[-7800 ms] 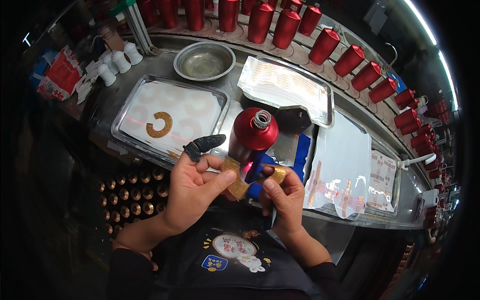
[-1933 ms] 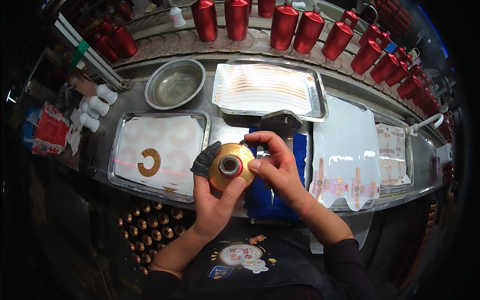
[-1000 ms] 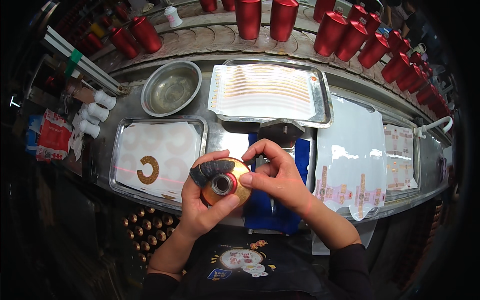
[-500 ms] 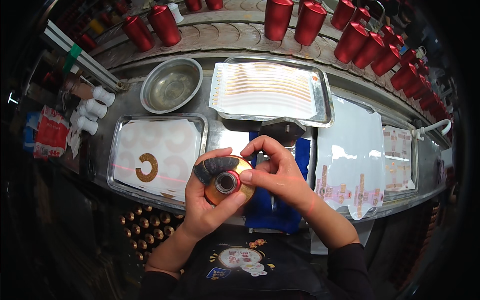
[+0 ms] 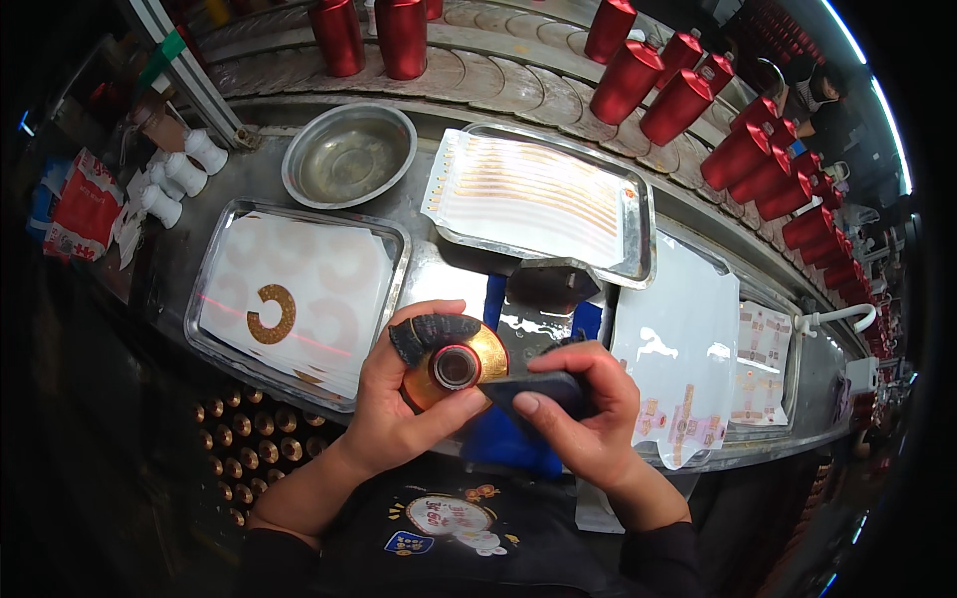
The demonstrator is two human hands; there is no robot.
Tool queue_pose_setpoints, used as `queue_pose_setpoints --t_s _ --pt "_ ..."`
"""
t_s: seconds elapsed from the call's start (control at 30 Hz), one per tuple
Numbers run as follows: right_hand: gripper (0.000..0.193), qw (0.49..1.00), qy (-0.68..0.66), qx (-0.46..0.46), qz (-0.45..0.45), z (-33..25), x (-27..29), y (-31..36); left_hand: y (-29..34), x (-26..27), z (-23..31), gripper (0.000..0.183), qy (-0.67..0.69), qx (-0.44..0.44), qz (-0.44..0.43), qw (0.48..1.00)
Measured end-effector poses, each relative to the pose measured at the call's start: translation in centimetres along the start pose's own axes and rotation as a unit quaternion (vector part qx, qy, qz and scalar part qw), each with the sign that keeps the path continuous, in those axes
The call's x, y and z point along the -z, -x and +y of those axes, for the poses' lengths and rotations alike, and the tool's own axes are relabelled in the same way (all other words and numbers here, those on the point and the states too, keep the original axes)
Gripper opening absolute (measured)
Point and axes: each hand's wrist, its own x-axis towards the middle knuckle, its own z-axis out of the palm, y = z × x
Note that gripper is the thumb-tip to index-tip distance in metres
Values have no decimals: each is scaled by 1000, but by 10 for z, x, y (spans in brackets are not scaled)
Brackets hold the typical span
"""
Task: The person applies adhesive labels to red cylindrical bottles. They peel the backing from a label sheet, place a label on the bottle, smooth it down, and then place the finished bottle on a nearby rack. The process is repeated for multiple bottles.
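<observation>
Gripping the bottle [image 5: 460, 367] with left fingers [image 5: 439, 419] near the front edge of the desk [image 5: 254, 171], pinching a dark tool [image 5: 543, 386] at its shoulder with right fingers [image 5: 553, 421]; showing bare metal [image 5: 437, 281] between tray [image 5: 397, 271] and black block [image 5: 550, 284]; hiding the bottle's lower body and some right fingertips.

Apron [image 5: 399, 568]: coloured lettering | red packet [image 5: 85, 204]: white print | none clearly legible
</observation>
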Motion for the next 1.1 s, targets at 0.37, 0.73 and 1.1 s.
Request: queue_pose_setpoints --t_s 0.37,0.73,1.1 --pt "27 991 118 42 -52 3 10 -36 2 0 0 59 -8 6 18 1000" --pt "31 948 187 256 -19 8 1 -12 0 16 -4 69 60 0 -73 996" --pt "29 920 222 310 -90 -16 1 -14 2 24 -16 54 86 -2 -84 993"
